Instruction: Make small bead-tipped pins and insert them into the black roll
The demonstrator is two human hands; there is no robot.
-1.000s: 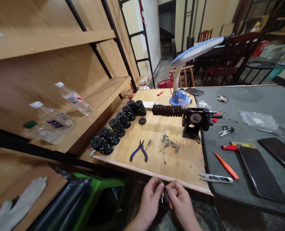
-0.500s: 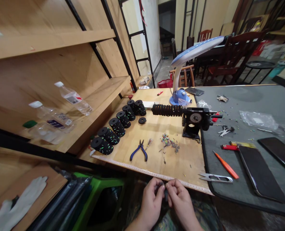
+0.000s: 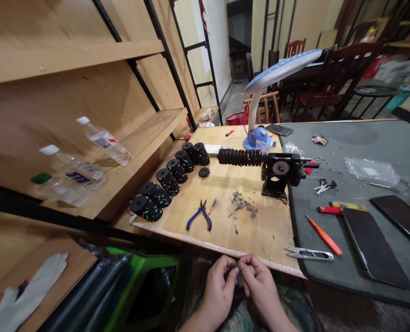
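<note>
Just off the front edge of the wooden tabletop, my left hand [image 3: 221,285] and my right hand [image 3: 258,282] meet at the fingertips. Both are closed in a pinch. Something small and dark shows between them, too little to name. Beyond them on the wood lie blue-handled pliers [image 3: 199,216] with jaws apart and a loose pile of small coloured beads [image 3: 237,198] beside tiny grey pieces [image 3: 252,210]. Thread snips [image 3: 310,254] rest to the right, by an orange pointed tool [image 3: 325,236].
Several black foam spools [image 3: 145,208] wound with line stand along the left. A black winding machine [image 3: 280,173] carries a row of black discs [image 3: 240,157] on its shaft. Behind it stands a blue lamp [image 3: 259,137]. Phones [image 3: 376,246] lie on the grey mat [image 3: 329,184]; bottles [image 3: 104,140] lean on the left shelf.
Both hands stay pinched together in nearly the same place, with only slight finger movement. The view has shifted very slightly; the things on the table have not moved.
</note>
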